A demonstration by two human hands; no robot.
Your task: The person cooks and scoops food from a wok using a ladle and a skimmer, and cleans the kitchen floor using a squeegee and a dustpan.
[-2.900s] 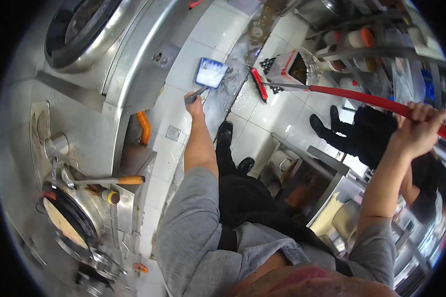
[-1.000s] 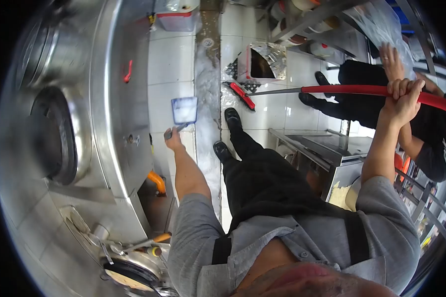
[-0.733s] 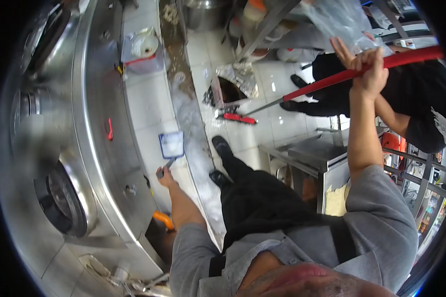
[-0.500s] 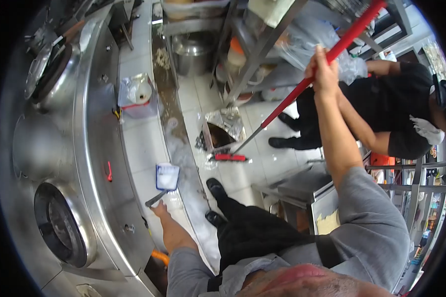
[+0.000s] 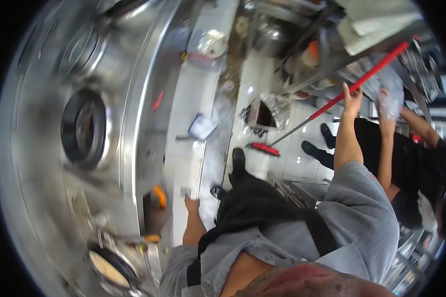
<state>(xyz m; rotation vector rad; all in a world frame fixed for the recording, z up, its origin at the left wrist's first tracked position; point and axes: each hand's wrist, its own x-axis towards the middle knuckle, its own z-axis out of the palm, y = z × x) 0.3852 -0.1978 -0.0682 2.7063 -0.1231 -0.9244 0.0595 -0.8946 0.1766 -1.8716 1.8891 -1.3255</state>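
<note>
My right hand (image 5: pixel 352 103) is raised around the red handle (image 5: pixel 376 69) of a long-handled floor brush, thumb on one side and fingers on the other. The brush's red head (image 5: pixel 264 149) rests on the white tiles. Low on the left, my left hand (image 5: pixel 192 203) is somewhat blurred; its fingers look apart and nothing shows in them. Beyond it, a blue-rimmed white square container (image 5: pixel 203 126) sits on the wet floor, with a dark handle (image 5: pixel 185 137) sticking out at its side.
Steel wok stoves (image 5: pixel 86 128) line the left. A foamy floor channel (image 5: pixel 215 148) runs beside my shoes. An open box (image 5: pixel 262 113) with foil stands near the brush head, and a plastic tub (image 5: pixel 208 52) farther up. A co-worker in black (image 5: pixel 381 148) handles clear plastic at right.
My left hand has come away from the dark handle by the blue-rimmed container and drawn back toward me. The view has turned, and the co-worker's hands now hold up the plastic.
</note>
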